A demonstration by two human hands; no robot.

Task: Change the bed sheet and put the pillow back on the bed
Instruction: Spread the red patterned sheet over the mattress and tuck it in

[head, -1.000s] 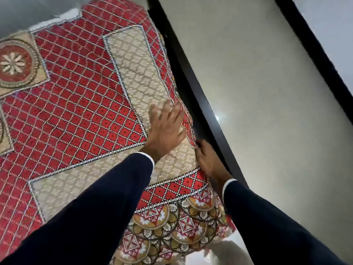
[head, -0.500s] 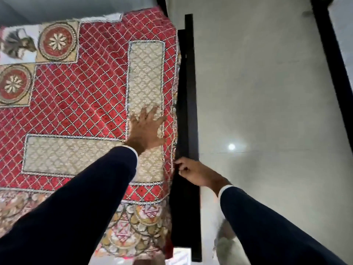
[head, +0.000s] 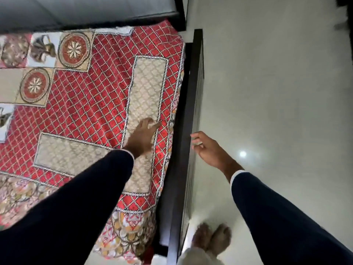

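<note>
On the bed sheet [head: 99, 96] rests the left hand [head: 142, 137], no writing legible

Dark navy sleeves [head: 80, 203] with thin white cuffs [head: 236, 174] at both wrists; pale trouser hem [head: 198, 255] above bare feet [head: 212, 239] beside the bed frame [head: 188, 131].

Count on inspection: one patterned bed sheet [head: 91, 104] on one bed; one dark bed frame rail [head: 188, 119]; two hands, left hand [head: 142, 137] and right hand [head: 209, 148]; two dark sleeves; two bare feet [head: 212, 238] on the floor [head: 277, 83].
</note>
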